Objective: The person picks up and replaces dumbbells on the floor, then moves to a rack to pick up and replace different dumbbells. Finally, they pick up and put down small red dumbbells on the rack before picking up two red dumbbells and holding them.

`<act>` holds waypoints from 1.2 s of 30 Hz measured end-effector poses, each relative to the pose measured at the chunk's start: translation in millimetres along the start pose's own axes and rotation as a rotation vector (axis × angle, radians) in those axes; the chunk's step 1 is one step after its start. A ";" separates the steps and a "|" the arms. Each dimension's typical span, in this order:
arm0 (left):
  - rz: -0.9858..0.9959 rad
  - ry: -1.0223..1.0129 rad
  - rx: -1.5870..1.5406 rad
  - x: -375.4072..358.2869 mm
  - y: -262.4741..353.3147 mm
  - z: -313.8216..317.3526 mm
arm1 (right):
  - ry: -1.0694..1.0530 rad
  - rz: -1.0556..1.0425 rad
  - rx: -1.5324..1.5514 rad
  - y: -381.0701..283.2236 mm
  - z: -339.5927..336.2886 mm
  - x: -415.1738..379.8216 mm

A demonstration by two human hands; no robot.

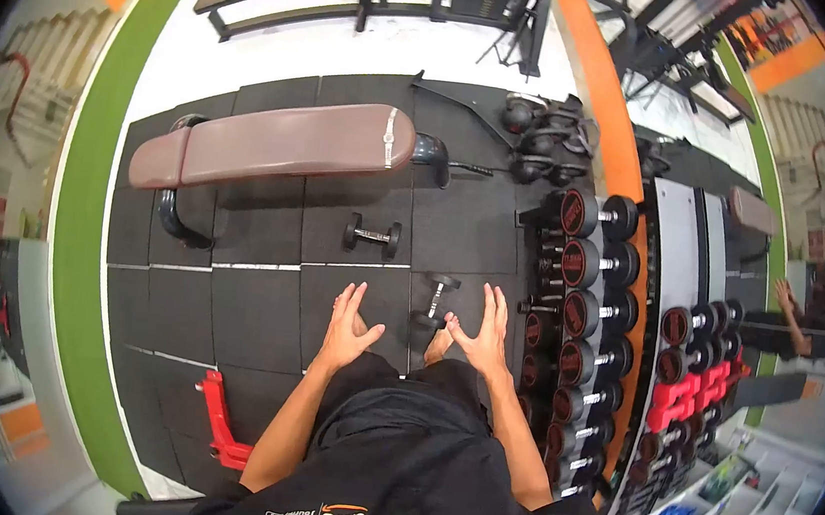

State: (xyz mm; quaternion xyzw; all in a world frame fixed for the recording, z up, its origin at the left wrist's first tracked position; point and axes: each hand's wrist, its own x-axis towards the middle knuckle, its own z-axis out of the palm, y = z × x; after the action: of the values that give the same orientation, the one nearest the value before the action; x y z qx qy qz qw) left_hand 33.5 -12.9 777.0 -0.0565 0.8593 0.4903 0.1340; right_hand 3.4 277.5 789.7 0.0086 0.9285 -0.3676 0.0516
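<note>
Black dumbbell [433, 303] between empty, spread left hand [349, 326] and right hand [481, 337], rack [582, 316] beside.

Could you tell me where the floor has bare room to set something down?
Bare mat lies left of the left hand, between the bench and the red frame. By the right hand, two loose dumbbells and the rack crowd it.

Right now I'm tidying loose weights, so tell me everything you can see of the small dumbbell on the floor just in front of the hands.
The small dumbbell is short, with two dark round heads joined by a thin, shiny, metal-looking handle. It lies on its side on the black rubber floor mat, one head pointing away and the other toward the person. It sits between the open left hand and open right hand, nearer the right. Neither hand touches it; a bare foot looks very close to its near head.
</note>
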 end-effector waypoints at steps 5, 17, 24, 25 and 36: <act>0.094 -0.101 0.001 29.7 -26.0 -49.4 | 0.057 0.136 0.030 -30.8 36.6 -28.2; 0.149 -0.355 -0.008 67.0 -20.0 -73.5 | 0.246 0.362 0.071 -77.5 75.2 -104.0; 0.331 -0.377 0.181 42.7 -25.6 -56.3 | 0.383 0.365 0.135 -74.9 82.2 -128.9; 0.269 -0.410 0.123 37.3 -26.8 -57.7 | 0.388 0.381 0.141 -76.9 83.7 -135.0; 0.363 -0.379 0.271 25.6 -46.2 -76.9 | 0.320 0.439 0.102 -88.9 110.7 -169.8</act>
State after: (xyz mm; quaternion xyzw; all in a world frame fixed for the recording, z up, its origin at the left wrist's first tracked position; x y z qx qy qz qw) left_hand 6.1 -101.7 768.6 0.2091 0.8727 0.3888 0.2088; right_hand 177.4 140.7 787.5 0.2701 0.8810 -0.3880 -0.0178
